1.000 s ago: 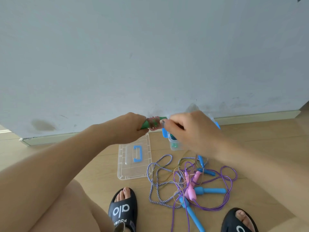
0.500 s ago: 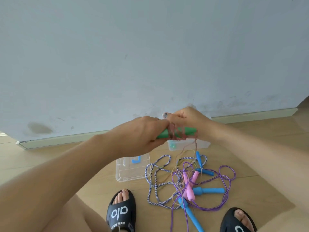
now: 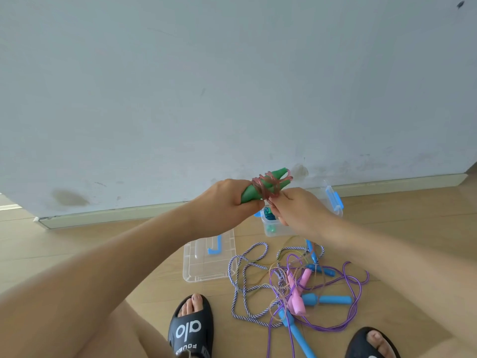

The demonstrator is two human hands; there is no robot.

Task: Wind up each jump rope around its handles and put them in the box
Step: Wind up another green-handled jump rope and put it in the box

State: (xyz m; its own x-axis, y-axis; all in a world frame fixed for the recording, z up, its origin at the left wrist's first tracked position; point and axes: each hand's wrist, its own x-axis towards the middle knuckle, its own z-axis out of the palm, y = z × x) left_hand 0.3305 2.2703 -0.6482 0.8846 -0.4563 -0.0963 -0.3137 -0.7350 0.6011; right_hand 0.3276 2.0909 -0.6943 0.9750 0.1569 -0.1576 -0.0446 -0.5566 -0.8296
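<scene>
- Lid (image 3: 209,257): clear, blue handle, flat on the wood floor, left of the rope pile, just in front-left of the box.
- Left sandal (image 3: 191,329): black, "alo" on the strap, bottom centre.
- Left hand (image 3: 227,202): fist wrapped round the lower ends of the green handles (image 3: 260,188), held up in the air in front of the wall, tips pointing up-right.
- Pink rope (image 3: 271,186): wound in loops round the green handles, above the box.
- Right hand (image 3: 299,210): just below-right of the handles, fingertips pinching the pink rope end by the left thumb.
- Box (image 3: 333,202): clear, blue latches, on the floor by the baseboard, partly hidden behind the right hand; something blue-green inside, can't tell what.
- Rope pile (image 3: 296,282): on the floor in front of the box, tangled; striped rope at left, purple rope at right, pink handles and blue handles mixed in.
- Right sandal (image 3: 371,342): black, bottom right, partly cut off.
</scene>
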